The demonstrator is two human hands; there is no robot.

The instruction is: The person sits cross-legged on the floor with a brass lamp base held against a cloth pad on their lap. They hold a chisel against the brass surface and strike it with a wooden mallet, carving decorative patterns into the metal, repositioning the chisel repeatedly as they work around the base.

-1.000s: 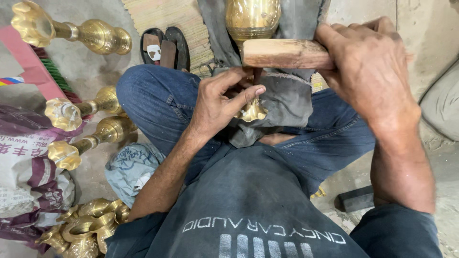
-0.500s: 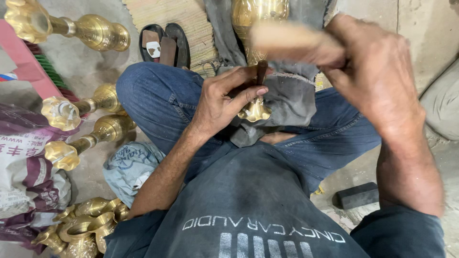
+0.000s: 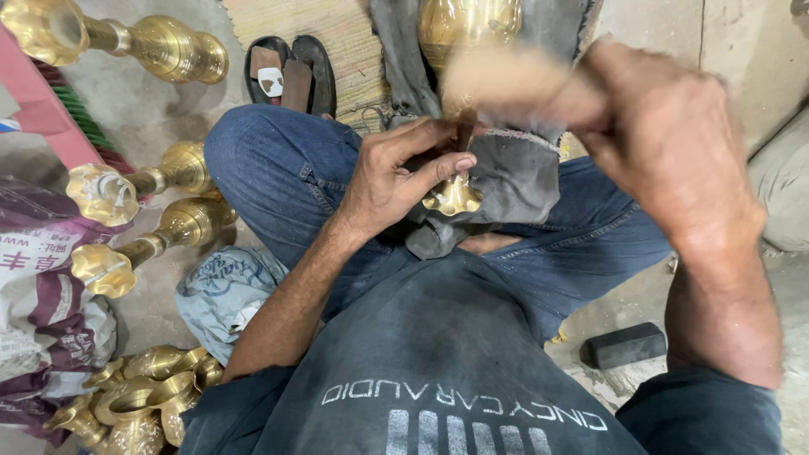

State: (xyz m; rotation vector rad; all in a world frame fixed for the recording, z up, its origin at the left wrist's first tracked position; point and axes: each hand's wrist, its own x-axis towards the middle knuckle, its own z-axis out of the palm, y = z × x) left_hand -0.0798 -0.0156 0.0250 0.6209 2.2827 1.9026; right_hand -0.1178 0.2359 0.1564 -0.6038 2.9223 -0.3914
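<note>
here you are mid-strike: your right hand is clenched around the pale wooden mallet, which shows only as a blur above your lap. your left hand pinches a thin dark metal punch upright between thumb and fingers, its lower end on the small scalloped brass piece. that piece sits on the grey cloth draped over your crossed legs, with a larger brass vessel just beyond it. the step looks like chasing the brass rim. the next blow calls for a steady punch, fingers kept low on it, and a square hit on its head. finished brass stands lie well apart at your left.
</note>
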